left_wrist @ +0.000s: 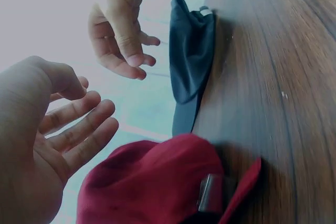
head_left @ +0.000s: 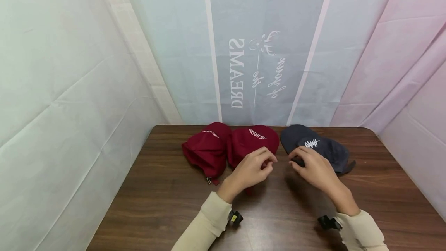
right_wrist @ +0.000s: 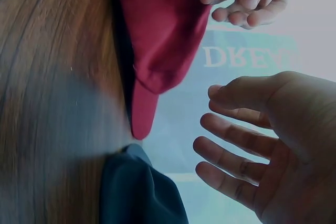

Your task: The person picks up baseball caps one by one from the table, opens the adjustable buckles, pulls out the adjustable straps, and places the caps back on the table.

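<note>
Three baseball caps lie in a row at the far side of the table. Two are dark red with white lettering: one on the left and one in the middle. On the right is a navy cap with white lettering and a loose back strap. Above the front of the middle cap hovers my left hand, its fingers loosely bent around nothing. My right hand hangs over the navy cap's near side, likewise relaxed. Both wrist views show these hands apart from the caps, with gaps between the fingers.
The brown wood-grain table has rounded far corners. Directly behind it hangs a printed cloth backdrop with mirrored lettering, and pale cloth walls close in both sides. A small black device is on the left wrist, another on the right.
</note>
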`<state>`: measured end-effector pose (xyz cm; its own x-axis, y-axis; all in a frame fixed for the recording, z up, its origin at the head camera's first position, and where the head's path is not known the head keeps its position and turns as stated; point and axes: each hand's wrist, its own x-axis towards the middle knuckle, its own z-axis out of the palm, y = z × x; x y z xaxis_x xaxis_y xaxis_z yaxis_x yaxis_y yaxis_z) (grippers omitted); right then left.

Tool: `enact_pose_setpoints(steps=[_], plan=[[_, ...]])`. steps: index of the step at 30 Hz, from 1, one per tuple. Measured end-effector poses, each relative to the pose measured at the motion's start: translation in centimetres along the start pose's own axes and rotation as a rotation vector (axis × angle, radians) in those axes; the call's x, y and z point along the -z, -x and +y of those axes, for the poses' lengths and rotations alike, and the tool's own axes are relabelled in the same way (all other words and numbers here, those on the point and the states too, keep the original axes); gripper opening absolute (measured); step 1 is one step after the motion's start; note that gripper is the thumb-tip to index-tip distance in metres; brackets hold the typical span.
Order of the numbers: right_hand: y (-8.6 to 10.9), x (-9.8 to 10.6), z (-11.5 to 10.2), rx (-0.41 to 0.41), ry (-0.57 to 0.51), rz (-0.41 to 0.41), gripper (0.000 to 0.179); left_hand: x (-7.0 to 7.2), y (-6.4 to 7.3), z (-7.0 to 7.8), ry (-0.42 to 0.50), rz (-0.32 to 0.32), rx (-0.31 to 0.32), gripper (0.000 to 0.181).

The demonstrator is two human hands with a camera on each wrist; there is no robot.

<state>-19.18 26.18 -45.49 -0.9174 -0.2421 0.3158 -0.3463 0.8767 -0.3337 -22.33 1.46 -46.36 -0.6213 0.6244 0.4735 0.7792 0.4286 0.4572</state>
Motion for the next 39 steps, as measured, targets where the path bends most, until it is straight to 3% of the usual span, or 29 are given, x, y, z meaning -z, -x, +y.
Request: enact_pose_setpoints(steps=[9, 17, 27, 39], plan=[[1.0, 1.1, 1.4, -0.003, 0.033, 0.026, 0.017, -1.7, -2.2, 0.3, -0.067, -0.002, -0.005, 0.016], [2.3, 2.0, 2.8, -0.012, 0.045, 0.054, 0.019, -3.4, -3.8, 0.7, -0.106, -0.046, 0.007, 0.017], [3.5, 2.6, 4.7, -0.03, 0.085, 0.099, 0.03, -5.7, -5.0, 0.9, -0.187, -0.078, 0.004, 0.016], [5.2, 3.2, 7.2, -0.081, 0.151, 0.082, 0.038, -7.9, -6.4, 1.3, -0.261, -0.117, -0.021, 0.02]])
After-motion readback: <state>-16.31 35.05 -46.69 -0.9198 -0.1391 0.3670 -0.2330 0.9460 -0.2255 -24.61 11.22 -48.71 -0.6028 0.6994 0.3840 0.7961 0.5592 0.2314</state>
